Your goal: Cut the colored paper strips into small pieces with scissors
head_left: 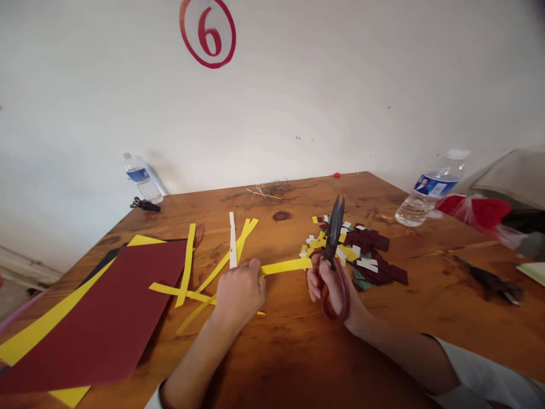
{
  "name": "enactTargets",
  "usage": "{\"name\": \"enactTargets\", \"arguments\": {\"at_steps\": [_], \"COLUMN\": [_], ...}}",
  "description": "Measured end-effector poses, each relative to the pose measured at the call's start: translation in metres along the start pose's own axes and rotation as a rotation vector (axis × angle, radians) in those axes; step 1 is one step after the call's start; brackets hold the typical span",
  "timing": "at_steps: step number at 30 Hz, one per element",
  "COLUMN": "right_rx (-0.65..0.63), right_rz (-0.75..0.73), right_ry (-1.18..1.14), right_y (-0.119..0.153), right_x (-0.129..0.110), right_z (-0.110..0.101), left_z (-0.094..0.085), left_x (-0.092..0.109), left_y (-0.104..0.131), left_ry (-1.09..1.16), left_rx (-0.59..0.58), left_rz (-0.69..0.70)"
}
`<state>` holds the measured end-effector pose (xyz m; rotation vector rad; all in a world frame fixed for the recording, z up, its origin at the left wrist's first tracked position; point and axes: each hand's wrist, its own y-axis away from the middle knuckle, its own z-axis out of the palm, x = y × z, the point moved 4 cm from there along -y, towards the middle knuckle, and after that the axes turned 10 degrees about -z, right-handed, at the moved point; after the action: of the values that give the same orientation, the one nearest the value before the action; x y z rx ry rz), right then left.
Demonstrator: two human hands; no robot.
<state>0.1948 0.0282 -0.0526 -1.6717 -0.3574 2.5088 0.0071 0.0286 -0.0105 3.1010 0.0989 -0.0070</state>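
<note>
head view: at the near-left edge of the pile of cut paper (pixel 377 240), the right hand (pixel 331 286) grips scissors (pixel 334 232), blades upward. left of the pile, the left hand (pixel 239 291) is closed on a yellow strip (pixel 286 266) reaching the right hand; whether that hand pinches it, i cannot tell. farther left of the pile lie loose yellow strips (pixel 186 267) and a maroon sheet (pixel 114 312).

Red circled 6 (pixel 210 33) on white wall (pixel 306 85); bottle labels (pixel 435 186) illegible.
</note>
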Motion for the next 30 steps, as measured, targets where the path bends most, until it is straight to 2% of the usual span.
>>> {"name": "enactTargets", "arguments": {"at_steps": [5, 10, 16, 20, 25, 30], "right_rx": [0.03, 0.035, 0.031, -0.006, -0.018, 0.038], "right_rz": [-0.016, -0.029, -0.037, -0.045, -0.005, 0.03], "right_ry": [0.146, 0.296, 0.394, 0.402, 0.349, 0.315], "right_y": [0.004, 0.002, 0.0, 0.003, 0.002, -0.004], "right_x": [-0.007, -0.008, 0.004, -0.002, -0.007, -0.004], "right_z": [0.002, -0.003, -0.011, -0.005, 0.001, 0.0], "left_z": [0.002, 0.002, -0.003, -0.005, -0.004, -0.006], "left_x": [0.007, 0.008, 0.007, 0.007, 0.007, 0.004], "left_y": [0.004, 0.004, 0.005, 0.005, 0.004, 0.001], "left_ry": [0.027, 0.029, 0.005, -0.03, -0.063, -0.019], "left_rx": [-0.07, -0.069, 0.004, 0.071, 0.129, 0.163], "left_rz": [0.089, 0.152, 0.263, 0.295, 0.293, 0.245]}}
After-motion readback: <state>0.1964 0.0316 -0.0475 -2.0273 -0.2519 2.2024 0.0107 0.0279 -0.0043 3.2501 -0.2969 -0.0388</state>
